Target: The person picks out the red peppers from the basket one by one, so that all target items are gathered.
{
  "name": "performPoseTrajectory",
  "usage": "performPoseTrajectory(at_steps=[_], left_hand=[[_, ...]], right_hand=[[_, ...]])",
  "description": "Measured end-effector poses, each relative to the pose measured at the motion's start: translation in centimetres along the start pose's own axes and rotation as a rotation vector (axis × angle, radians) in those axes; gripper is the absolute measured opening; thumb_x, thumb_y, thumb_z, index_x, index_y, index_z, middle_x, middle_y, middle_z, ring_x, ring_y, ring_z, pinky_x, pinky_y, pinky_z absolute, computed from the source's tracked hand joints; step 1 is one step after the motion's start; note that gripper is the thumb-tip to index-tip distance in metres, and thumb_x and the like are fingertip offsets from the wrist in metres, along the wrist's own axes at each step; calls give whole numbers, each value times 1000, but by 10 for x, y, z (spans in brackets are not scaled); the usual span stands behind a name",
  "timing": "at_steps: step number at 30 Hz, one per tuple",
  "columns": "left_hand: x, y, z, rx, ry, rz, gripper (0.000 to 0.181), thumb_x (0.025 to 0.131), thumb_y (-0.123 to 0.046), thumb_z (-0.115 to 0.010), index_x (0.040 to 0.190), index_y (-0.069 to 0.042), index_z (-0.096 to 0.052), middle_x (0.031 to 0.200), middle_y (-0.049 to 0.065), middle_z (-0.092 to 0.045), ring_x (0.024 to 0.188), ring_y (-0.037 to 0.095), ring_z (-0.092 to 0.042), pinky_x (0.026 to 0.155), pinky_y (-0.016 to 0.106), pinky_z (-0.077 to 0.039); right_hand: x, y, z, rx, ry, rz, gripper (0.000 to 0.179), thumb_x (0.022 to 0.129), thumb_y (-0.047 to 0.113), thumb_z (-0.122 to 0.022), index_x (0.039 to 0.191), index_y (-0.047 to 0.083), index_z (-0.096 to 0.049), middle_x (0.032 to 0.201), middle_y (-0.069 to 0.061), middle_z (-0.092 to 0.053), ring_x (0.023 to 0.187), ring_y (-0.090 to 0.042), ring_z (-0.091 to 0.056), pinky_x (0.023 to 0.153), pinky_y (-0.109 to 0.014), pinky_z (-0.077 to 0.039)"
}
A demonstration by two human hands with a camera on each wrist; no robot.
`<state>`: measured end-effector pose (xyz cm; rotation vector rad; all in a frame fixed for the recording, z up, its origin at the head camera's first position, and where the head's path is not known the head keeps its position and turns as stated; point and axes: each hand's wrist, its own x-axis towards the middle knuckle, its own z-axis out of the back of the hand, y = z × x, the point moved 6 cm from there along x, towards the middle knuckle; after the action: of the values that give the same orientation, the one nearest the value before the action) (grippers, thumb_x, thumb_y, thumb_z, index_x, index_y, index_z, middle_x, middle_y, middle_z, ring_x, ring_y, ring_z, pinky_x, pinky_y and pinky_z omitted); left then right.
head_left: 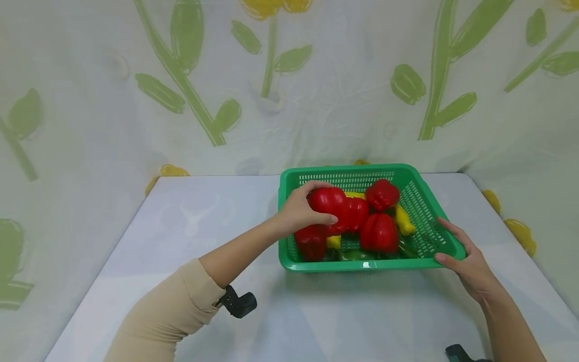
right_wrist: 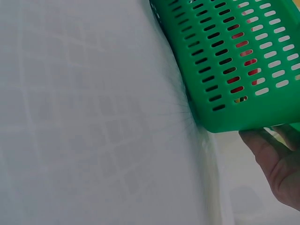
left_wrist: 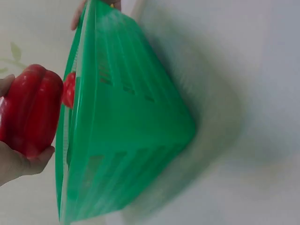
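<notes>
My left hand (head_left: pixel 302 208) grips a red bell pepper (head_left: pixel 329 202) between thumb and fingers, over the left part of a green plastic basket (head_left: pixel 353 266). In the left wrist view the held bell pepper (left_wrist: pixel 32 110) stands at the height of the basket's rim. Below and around it in the basket lie other red bell peppers (head_left: pixel 379 233), yellow peppers (head_left: pixel 404 221) and green vegetables (head_left: pixel 357 255), partly covered. At the basket's right front corner my right hand (head_left: pixel 470 266) holds the rim, thumb in front and fingers on the right side; the right wrist view shows this hand (right_wrist: pixel 276 161) against the basket wall.
The basket stands on a white-covered table (head_left: pixel 203 216), toward its far edge. Behind it hangs a pale cloth (head_left: pixel 334 100) printed with green leaves and yellow flowers. A black wrist camera (head_left: pixel 240 304) sits on the left forearm.
</notes>
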<state>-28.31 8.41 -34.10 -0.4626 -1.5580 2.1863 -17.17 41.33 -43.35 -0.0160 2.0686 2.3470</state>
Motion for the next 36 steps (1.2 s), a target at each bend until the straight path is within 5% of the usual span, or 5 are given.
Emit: performPoseTrajectory(at_steps=[16,26,36], left_hand=[[-22,4,62,-9,-41,-64,72,72,-10,-78,135,-18,-44,133,5,-48,122,25,-45,84,41,-55],[-43,28,102,-45,-148,-24,69,76,-10,-75,137,-19,-44,132,6,-48,120,28,-47,84,44,-54],[-46,66,122,-61,-299,-2,77,75,-9,-76,141,-14,-37,138,9,-42,125,28,-41,89,44,-51]], right_hand=[[0,-1,-1,22,12,24,71,92,2,-54,149,31,-25,147,-3,-15,109,4,-41,82,-7,-43],[2,-1,-2,-6,8,14,71,93,5,-55,150,33,-24,149,-2,-12,109,4,-39,82,-5,-42],[0,-1,1,7,7,26,69,93,5,-55,149,33,-25,146,-1,-16,108,3,-42,82,-6,-44]])
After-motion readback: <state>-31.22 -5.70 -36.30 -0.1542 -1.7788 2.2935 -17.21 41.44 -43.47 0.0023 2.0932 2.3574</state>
